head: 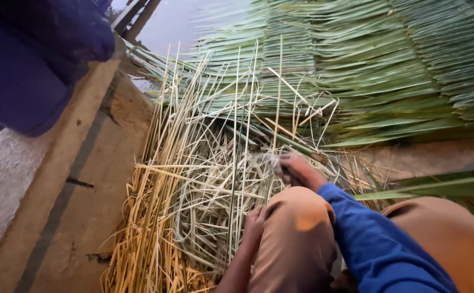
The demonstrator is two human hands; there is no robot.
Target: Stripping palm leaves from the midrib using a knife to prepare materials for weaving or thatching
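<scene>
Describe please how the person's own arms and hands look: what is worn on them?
The right arm wears a long, bright blue sleeve ending at the wrist. The right hand is bare, without glove. The left forearm is uncovered, no sleeve visible, and the left hand is bare too. No rings or watch are discernible.

Dry strips (193,179): pale, matt, straw-like plant fibre. Leaf mat (388,65): green, smooth, faint sheen. Floor (58,201): rough concrete. Sleeve (372,244): blue matt cloth.

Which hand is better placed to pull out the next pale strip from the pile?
Probably the right hand: it already reaches into the pale strips, apparently gripping some. The left hand sits lower beside the knee.
</scene>
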